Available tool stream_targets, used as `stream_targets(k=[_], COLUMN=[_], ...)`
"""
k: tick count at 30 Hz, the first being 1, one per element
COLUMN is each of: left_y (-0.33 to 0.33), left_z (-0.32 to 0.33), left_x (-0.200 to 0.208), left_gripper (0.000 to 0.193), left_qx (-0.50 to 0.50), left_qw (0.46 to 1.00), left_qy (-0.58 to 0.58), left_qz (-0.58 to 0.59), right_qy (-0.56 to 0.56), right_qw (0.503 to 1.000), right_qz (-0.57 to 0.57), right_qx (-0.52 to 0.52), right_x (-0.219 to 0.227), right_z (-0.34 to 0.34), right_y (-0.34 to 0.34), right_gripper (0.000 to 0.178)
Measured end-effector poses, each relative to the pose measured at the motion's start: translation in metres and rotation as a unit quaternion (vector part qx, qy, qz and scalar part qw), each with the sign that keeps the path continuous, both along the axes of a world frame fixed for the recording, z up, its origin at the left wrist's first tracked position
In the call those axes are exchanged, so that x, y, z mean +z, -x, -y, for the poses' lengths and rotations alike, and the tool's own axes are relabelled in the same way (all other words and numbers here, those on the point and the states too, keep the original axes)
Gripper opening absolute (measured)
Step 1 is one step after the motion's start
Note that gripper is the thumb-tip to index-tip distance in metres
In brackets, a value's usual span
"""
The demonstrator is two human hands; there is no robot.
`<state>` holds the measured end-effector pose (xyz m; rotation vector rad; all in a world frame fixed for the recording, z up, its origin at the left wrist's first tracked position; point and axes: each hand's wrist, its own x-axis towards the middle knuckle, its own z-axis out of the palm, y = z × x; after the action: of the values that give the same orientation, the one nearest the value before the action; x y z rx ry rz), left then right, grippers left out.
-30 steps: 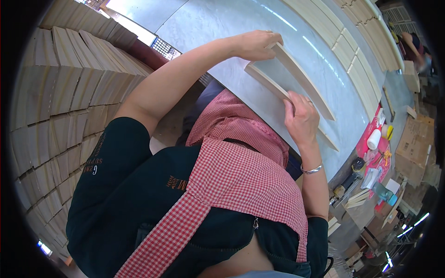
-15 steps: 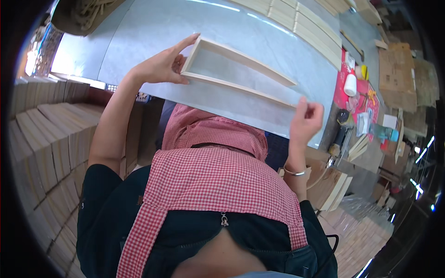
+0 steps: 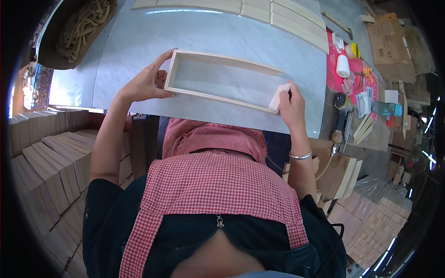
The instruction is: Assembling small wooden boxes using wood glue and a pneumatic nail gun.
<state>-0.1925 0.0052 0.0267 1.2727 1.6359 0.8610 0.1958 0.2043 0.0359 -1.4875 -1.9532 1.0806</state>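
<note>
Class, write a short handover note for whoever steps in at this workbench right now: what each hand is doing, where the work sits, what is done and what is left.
Left hand: grip on the left end of the wooden frame.
Right hand: presses a small pale block against the frame's right near corner.
The frame lies flat on the grey table.
Done: frame's four sides look joined.
Left: cannot tell how much of the frame the block has covered; more slats wait at the far edge.

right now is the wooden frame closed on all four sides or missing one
Missing one. The wooden frame has no end piece at the right hand, which holds a small piece there.
</note>
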Motion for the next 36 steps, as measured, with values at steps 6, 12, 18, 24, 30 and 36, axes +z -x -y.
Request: stream_targets(k=[6, 12, 18, 24, 30, 36], left_y=[-0.002, -0.005, -0.009, -0.007, -0.004, -0.017], left_z=[-0.003, -0.001, 0.001, -0.002, -0.002, -0.007], left_x=[0.009, 0.006, 0.001, 0.005, 0.005, 0.024], left_gripper=[0.122, 0.116, 0.115, 0.118, 0.111, 0.104], left_qx=[0.007, 0.017, 0.038, 0.039, 0.026, 0.046], left_qw=[0.999, 1.0, 0.999, 0.998, 0.999, 0.998], left_qy=[0.046, 0.008, -0.008, 0.039, 0.022, 0.022], left_qz=[0.006, -0.008, -0.015, -0.008, -0.018, -0.049], right_qy=[-0.08, -0.072, -0.005, 0.08, -0.028, -0.069], right_qw=[0.987, 0.973, 0.961, 0.94, 0.914, 0.917], right_qz=[0.032, -0.006, -0.029, 0.032, 0.14, 0.079], right_qx=[0.138, 0.217, 0.275, 0.331, 0.381, 0.385], right_x=[-0.009, -0.008, -0.005, 0.014, 0.018, 0.02], right_z=[-0.017, -0.031, -0.036, -0.037, -0.044, -0.061], right_y=[0.01, 0.015, 0.008, 0.001, -0.002, -0.003], right_gripper=[0.046, 0.047, 0.061, 0.09, 0.127, 0.109])
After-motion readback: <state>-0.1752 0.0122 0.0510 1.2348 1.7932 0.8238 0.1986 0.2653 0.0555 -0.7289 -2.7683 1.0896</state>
